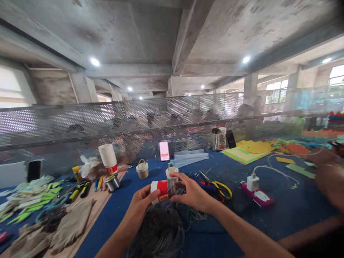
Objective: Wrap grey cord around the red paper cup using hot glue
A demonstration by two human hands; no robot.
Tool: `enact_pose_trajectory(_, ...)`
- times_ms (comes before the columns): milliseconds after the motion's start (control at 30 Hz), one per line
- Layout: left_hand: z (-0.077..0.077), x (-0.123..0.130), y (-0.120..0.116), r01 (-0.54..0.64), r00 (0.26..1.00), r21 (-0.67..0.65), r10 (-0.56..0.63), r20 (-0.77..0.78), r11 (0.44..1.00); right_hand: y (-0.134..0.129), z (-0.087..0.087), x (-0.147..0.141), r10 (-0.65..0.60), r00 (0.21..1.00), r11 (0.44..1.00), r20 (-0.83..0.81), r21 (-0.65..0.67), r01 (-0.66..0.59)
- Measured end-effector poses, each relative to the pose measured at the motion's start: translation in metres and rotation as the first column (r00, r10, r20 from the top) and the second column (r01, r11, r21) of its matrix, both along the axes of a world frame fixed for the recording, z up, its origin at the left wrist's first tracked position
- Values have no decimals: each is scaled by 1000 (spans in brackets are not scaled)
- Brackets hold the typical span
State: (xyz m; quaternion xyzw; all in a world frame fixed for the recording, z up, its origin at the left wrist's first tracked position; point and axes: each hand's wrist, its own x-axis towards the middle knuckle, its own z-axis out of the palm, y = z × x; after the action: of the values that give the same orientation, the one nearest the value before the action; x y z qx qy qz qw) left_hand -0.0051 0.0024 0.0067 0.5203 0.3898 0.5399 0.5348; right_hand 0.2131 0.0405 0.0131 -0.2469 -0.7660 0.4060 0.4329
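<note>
A red and white paper cup [162,187] lies on its side in the air between my two hands. My left hand [142,202] grips its left end, thumb along the side. My right hand [192,193] curls its thumb and fingers around the other end, where a greyish band shows, perhaps wound yarn. Below the cup sits a ball of dark grey yarn [162,229], with loose strands trailing right. Just behind stands a small white cup with a handle [172,169], partly hidden by my right fingers. Another little handled cup [142,170] is to its left.
Scissors with yellow handles [224,190] and a purple power strip [264,200] lie to the right. A stack of paper cups [106,156] and a wire spool [112,183] stand left. Coloured paper [247,152] is at back right. Another person's arm [329,182] reaches in at far right.
</note>
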Motion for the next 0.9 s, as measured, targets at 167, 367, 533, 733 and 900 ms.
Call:
enact_pose_trajectory(167,1,0,0,-36,999,-1,36,7,999,7,-6,4,-72,994,993,83,-87,79)
enact_pose_trajectory(367,-2,-3,6,-119,992,-1,118,-49,993,16,-7,6,-117,987,983,113,-127,131)
enact_pose_trajectory(533,-1,-1,6,-109,988,9,110,-108,994,7,8,7,-172,985,985,14,-21,172)
enact_pose_trajectory(733,1,6,2,15,988,12,-13,-154,1000,-2,15,5,-212,976,958,-50,189,217)
enact_pose_trajectory(900,3,10,-2,70,987,-6,-70,-148,998,-4,15,4,-245,969,932,-24,268,242)
